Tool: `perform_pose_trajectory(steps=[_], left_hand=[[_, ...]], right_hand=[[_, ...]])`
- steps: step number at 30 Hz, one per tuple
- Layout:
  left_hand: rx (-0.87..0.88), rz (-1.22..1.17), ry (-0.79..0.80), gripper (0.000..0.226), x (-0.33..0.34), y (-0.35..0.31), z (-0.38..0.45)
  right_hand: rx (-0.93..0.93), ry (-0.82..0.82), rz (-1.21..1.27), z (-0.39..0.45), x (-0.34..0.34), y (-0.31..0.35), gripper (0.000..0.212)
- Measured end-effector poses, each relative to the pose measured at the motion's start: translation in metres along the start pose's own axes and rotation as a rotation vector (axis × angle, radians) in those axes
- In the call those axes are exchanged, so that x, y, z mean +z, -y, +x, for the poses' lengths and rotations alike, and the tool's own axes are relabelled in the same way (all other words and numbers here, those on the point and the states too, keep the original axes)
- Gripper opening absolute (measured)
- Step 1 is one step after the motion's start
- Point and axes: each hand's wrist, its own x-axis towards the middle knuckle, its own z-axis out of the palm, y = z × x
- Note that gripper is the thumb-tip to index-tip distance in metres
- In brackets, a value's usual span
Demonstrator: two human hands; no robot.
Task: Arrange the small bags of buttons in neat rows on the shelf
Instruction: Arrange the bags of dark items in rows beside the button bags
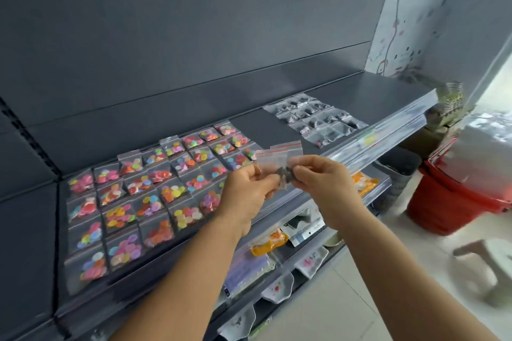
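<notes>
Over the front edge of the dark grey shelf (277,124), my left hand (249,188) and my right hand (321,174) both pinch a few small clear zip bags of dark buttons (279,159) with red seal strips. Several bags of colourful buttons (144,191) lie in neat rows on the shelf's left part. A smaller group of bags of dark buttons (315,117) lies in rows farther right on the shelf. A bare strip of shelf separates the two groups.
Lower shelves hold packets, an orange packet (268,246) and small white dishes (277,288). A red bucket (448,202) stands on the tiled floor at right, with a plastic stool (487,266) near it. A clear price rail (388,135) edges the shelf.
</notes>
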Motion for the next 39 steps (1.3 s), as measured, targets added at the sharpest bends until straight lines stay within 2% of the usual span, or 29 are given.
perform_pose_trajectory(steps=[10,13,16,24,31,36,39], left_hand=[[-0.005,0.020,0.114,0.009,0.104,0.000,0.085],[0.001,0.024,0.134,0.005,0.127,0.005,0.123],[0.033,0.048,0.130,0.006,0.147,0.005,0.164],[0.061,0.074,0.134,0.008,0.181,-0.009,0.247],[0.078,0.189,0.003,0.008,0.184,-0.018,0.301],[0.063,0.219,-0.114,0.010,0.195,-0.017,0.342],[0.041,0.276,-0.206,0.012,0.209,-0.011,0.372]], right_hand=[[0.028,-0.183,0.098,0.077,-0.088,-0.007,0.018],[0.028,-0.239,0.029,0.112,-0.109,-0.009,0.021],[-0.007,-0.239,-0.071,0.151,-0.126,-0.007,0.019],[0.004,-0.209,-0.149,0.243,-0.149,0.004,0.015],[-0.039,-0.173,-0.216,0.309,-0.153,0.010,0.013],[-0.059,-0.104,-0.203,0.369,-0.164,0.008,0.012],[-0.075,-0.052,-0.280,0.413,-0.175,0.002,0.013]])
